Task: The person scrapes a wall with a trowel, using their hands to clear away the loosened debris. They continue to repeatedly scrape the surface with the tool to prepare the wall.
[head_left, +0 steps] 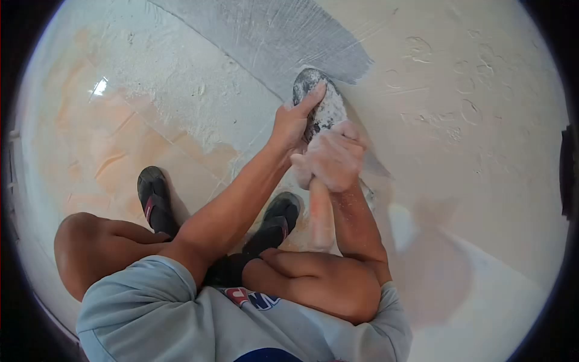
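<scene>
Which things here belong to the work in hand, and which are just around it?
In the work:
- left hand and right hand, both gripping
- dusty dark-headed tool
- grey streaked patch beyond its tip, probably

Just around:
- left shoe and right shoe, both worn
- orange-brown stains on the pale surface

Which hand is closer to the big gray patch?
The left hand. It holds the upper part of the powdery dark tool, just below the gray patch in this view. The right hand grips lower down, farther from the patch.
</scene>
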Demonstrator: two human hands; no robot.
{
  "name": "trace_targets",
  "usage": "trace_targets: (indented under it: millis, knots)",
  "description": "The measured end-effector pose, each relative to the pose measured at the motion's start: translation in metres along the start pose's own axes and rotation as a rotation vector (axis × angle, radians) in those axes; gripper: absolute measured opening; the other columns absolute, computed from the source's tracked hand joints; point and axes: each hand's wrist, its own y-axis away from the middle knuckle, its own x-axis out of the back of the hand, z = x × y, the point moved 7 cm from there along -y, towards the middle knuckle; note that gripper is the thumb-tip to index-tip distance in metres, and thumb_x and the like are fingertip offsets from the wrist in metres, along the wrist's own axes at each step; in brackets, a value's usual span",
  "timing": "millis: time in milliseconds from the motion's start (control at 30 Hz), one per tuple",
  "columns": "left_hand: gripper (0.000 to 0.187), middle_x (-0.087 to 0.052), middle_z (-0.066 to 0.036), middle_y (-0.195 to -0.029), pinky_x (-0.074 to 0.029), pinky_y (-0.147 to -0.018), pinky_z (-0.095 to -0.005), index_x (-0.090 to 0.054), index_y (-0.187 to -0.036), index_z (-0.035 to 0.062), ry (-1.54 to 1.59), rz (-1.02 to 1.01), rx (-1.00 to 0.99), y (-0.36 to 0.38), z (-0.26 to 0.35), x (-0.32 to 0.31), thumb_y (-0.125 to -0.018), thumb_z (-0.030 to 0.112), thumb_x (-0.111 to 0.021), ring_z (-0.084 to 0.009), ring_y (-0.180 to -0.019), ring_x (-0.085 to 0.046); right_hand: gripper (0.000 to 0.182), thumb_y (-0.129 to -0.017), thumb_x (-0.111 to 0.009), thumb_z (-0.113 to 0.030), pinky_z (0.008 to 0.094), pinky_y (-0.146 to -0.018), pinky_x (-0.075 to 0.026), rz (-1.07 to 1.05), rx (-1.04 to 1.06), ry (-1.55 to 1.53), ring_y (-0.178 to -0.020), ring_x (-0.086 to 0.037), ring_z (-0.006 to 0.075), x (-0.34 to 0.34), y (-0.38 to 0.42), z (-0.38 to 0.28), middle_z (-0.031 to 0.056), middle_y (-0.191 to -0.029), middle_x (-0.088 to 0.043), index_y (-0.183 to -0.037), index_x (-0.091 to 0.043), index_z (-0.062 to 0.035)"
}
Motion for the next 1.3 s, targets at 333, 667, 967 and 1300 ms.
trace_targets:
  millis: [333, 667, 967, 1300]
  knots:
    - [0.034, -0.072, -0.009, -0.094, -0.059, -0.070, -0.0340, -0.067, -0.110, 0.0001, -0.011, -0.013, 0.058, 0.002, -0.003, 0.007, -0.096, 0.030, -0.076, -0.0184, -0.076, -0.070, 0.042, -0.076, -0.076, -0.012, 0.0311, -0.052, -0.027, -0.025, 0.025, -0.004, -0.046, -0.047, 0.0153, -0.013, 0.003, 0.000, -0.0012, -0.055, -0.042, -0.056, -0.039, -0.0141]
    - [0.030, -0.071, -0.007, -0.094, -0.059, -0.068, -0.0346, -0.066, -0.110, 0.0002, -0.064, 0.015, -0.044, 0.010, -0.011, -0.011, -0.096, 0.025, -0.076, -0.0175, -0.077, -0.069, 0.037, -0.077, -0.075, -0.012, 0.0311, -0.053, -0.029, 0.033, 0.044, 0.033, -0.047, -0.048, 0.0161, 0.013, 0.001, -0.014, -0.0011, -0.055, -0.044, -0.058, -0.043, -0.0127]
    - [0.027, -0.072, -0.009, -0.092, -0.059, -0.067, -0.0357, -0.068, -0.107, 0.0008, -0.130, 0.044, -0.077, 0.015, -0.012, -0.016, -0.096, 0.024, -0.076, -0.0181, -0.074, -0.070, 0.037, -0.078, -0.076, -0.015, 0.0314, -0.052, -0.027, 0.050, 0.050, 0.045, -0.049, -0.051, 0.0158, 0.021, 0.005, -0.018, -0.0004, -0.057, -0.046, -0.061, -0.043, -0.0131]
    - [0.029, -0.072, -0.007, -0.096, -0.060, -0.072, -0.0339, -0.067, -0.112, -0.0003, -0.111, 0.034, -0.082, 0.017, -0.012, -0.025, -0.096, 0.022, -0.076, -0.0176, -0.081, -0.070, 0.040, -0.076, -0.074, -0.011, 0.0297, -0.052, -0.026, 0.035, 0.053, 0.024, -0.045, -0.044, 0.0153, 0.023, -0.001, -0.018, -0.0019, -0.054, -0.039, -0.058, -0.038, -0.0136]
